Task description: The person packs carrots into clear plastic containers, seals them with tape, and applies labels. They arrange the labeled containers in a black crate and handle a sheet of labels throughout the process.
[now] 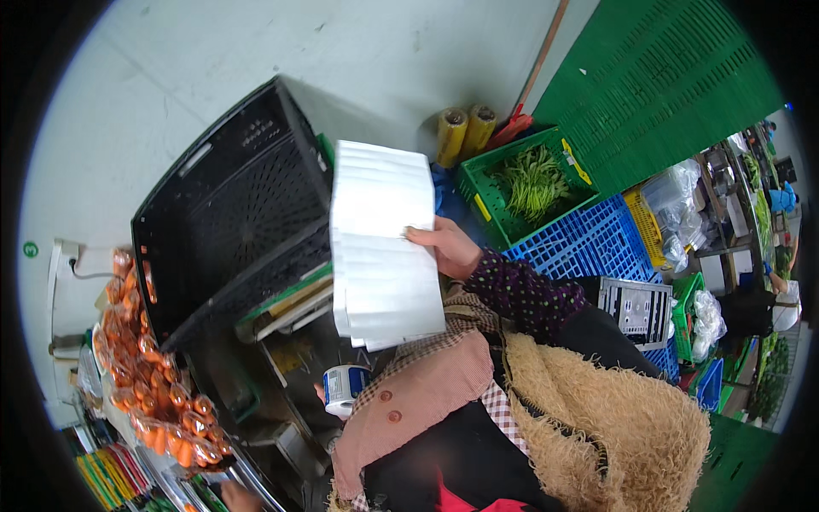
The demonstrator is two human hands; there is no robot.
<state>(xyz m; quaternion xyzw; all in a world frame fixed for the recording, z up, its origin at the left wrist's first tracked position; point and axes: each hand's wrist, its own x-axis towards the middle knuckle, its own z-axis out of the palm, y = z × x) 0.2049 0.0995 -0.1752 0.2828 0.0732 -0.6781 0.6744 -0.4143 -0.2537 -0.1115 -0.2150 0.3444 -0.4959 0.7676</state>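
Note:
My right hand, in a dark sleeve with small coloured dots, grips a stack of white paper sheets, thumb on top and fingers behind. The sheets hang upright in front of me and look blank on this side. Lower down, my left hand shows only a bit of finger beside a roll of labels, white with a blue printed part. The rest of that hand is hidden behind the roll and my checked sleeve.
A large black crate stands tilted on the left. Bagged carrots are heaped beyond it. A green crate of leafy greens, yellow film rolls and a blue pallet lie to the right. Part of another hand shows at lower left.

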